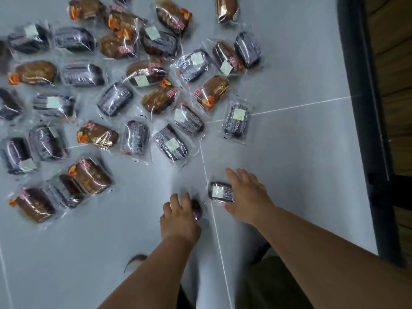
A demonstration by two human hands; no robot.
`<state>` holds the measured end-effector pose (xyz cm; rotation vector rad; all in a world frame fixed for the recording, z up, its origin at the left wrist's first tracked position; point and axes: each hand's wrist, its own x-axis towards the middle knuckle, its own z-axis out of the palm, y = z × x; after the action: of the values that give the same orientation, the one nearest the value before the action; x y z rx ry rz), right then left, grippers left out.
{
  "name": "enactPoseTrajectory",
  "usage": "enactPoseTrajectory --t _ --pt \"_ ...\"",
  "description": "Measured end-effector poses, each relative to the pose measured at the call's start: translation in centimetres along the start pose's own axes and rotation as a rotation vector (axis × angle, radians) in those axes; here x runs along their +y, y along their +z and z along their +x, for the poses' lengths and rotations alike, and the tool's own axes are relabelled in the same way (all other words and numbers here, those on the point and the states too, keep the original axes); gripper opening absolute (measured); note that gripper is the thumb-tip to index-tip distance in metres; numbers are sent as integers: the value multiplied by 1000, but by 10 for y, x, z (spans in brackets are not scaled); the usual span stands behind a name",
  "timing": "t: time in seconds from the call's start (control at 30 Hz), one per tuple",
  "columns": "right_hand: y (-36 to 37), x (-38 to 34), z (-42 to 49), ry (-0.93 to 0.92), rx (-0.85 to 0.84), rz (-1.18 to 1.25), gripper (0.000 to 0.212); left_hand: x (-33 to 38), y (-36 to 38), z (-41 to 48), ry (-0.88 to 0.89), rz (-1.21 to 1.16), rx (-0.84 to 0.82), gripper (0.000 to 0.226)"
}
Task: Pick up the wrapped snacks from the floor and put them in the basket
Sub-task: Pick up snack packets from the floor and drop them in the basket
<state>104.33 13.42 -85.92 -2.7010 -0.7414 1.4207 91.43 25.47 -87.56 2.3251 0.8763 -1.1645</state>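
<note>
L hand grips dark snack; R hand on wrapped snack.

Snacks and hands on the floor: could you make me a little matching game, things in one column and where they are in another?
Things:
1. left hand
2. right hand
3. purple snack with white label
4. dark frame

Places:
A. alone on the floor tiles beside a seam
B. along the right edge
C. on a dark snack
D. on a white-labelled snack

Pairs: 1-C, 2-D, 3-A, 4-B
</note>
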Motion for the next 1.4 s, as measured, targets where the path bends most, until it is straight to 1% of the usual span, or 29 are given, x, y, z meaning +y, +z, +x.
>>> enactPoseTrajectory --t 0.07,0.13,0.23,0.3,0.43,0.53,0.6,0.63,0.7,0.77,0.83,0.97,1.07,1.13,1.2,1.33,1.4 --pt "18 6 17 -20 -26 -19 87 -2 20 15 -43 40 -4 66" --pt "34 10 28 -21 -45 -55 82 -4 34 25 -72 93 -16 59" --pt "45 12 35 5 -18 -126 62 -4 45 30 -51 169 19 50" --pt "45 9 33 38 3 -112 52 -9 45 29 -36 182 38 44" --pt "36 -1 19 110 17 14 48 -19 33 25 -16 75 17 30" --pt "16 -9 1 159 87 103 49 -15 9 9 -66 -98 30 31" --pt "-2 -15 -15 196 130 164 52 -8 -15 -11 -90 -256 52 34" --pt "-12 -19 -24 218 157 215 55 -5 -29 -23 -87 -321 69 31" --pt "-35 -29 -44 278 218 357 62 4 -59 -48 -65 -420 101 25" --pt "-61 -39 -66 326 290 489 66 13 -91 -72 -38 -497 155 24" --pt "-88 -50 -88 349 380 592 67 22 -125 -96 -24 -557 212 24" --pt "-146 -71 -144 386 531 864 64 43 -204 -155 31 -685 263 24" --pt "-194 -88 -202 391 624 1101 60 57 -265 -214 109 -699 328 41" --pt "-221 -99 -246 366 689 1205 50 64 -301 -260 146 -707 349 47" --pt "-247 -111 -296 339 728 1254 45 70 -335 -311 196 -703 379 47" --pt "-299 -126 -386 282 821 1273 44 81 -391 -415 293 -696 476 51" --pt "-324 -131 -427 235 878 1283 36 86 -413 -463 360 -710 527 46"
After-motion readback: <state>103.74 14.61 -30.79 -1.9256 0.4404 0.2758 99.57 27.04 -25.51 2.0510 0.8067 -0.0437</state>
